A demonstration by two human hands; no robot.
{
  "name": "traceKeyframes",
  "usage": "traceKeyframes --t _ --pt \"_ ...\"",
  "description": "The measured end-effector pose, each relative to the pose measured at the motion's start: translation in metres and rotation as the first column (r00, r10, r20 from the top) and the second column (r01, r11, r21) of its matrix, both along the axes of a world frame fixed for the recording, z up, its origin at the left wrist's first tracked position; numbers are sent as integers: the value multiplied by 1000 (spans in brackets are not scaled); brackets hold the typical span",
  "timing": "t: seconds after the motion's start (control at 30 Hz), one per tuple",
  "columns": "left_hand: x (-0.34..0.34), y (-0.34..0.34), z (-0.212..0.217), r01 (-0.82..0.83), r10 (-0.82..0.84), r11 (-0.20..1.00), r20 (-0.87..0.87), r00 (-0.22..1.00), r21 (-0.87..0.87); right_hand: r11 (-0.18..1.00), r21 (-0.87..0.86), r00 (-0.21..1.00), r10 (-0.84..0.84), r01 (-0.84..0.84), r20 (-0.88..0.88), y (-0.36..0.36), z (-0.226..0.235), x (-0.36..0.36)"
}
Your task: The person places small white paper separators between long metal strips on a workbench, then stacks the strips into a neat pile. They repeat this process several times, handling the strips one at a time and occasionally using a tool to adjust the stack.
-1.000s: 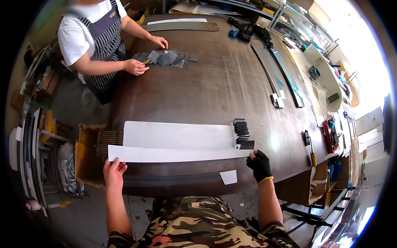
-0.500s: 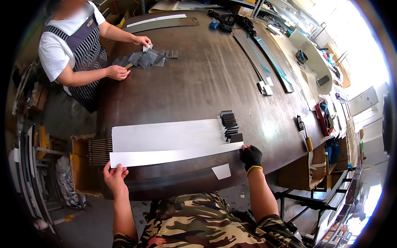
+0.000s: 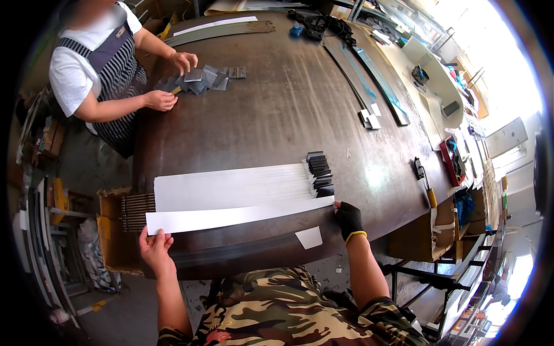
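Note:
A long white strip (image 3: 239,218) lies in front of a fanned stack of similar white strips (image 3: 231,187), partly over its near edge. My left hand (image 3: 156,251) pinches the strip's left end, thumb on top. At its right end, my right hand (image 3: 349,221), in a black fingerless glove with a yellow cuff edge, has its fingertips closed at the corner; the fingers underneath are hidden. Black end pieces (image 3: 320,173) stick out in a staggered row at the stack's right end. A small white plate (image 3: 309,237) lies near the table's front edge.
Across the brown table (image 3: 259,121), a co-worker in a striped apron (image 3: 118,75) handles dark square sheets (image 3: 202,79). A cardboard box (image 3: 118,254) with rods adjoins the left edge. Long dark bars (image 3: 381,86) lie at the far right; a yellow-handled tool (image 3: 430,193) is by the right edge.
The white strip has shifted slightly left with my left hand, and its right end sits nearer the black pieces. The co-worker's far hand has moved left over the dark squares.

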State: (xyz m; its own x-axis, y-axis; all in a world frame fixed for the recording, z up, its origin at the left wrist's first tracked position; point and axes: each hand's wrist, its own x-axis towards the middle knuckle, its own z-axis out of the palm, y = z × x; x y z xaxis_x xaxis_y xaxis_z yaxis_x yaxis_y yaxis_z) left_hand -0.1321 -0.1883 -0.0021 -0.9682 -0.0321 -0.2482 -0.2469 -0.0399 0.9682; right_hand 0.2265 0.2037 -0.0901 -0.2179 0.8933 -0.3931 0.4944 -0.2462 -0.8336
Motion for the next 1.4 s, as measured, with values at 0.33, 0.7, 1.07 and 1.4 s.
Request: traceKeyframes --t 0.33,0.7,1.07,1.4 --pt "-1 1 -1 -18 17 999 18 1000 50 978 175 966 64 -110 250 -3 9 -11" --pt "-14 -6 -8 -19 17 999 45 999 43 968 250 915 -130 34 381 -11 10 -28" --pt "-27 -19 -58 -25 17 984 -47 999 -176 953 297 931 -164 63 327 -9 -3 -22" --pt "-38 -32 -102 -87 32 944 -174 984 -318 951 302 924 -166 58 344 -6 -3 -23"
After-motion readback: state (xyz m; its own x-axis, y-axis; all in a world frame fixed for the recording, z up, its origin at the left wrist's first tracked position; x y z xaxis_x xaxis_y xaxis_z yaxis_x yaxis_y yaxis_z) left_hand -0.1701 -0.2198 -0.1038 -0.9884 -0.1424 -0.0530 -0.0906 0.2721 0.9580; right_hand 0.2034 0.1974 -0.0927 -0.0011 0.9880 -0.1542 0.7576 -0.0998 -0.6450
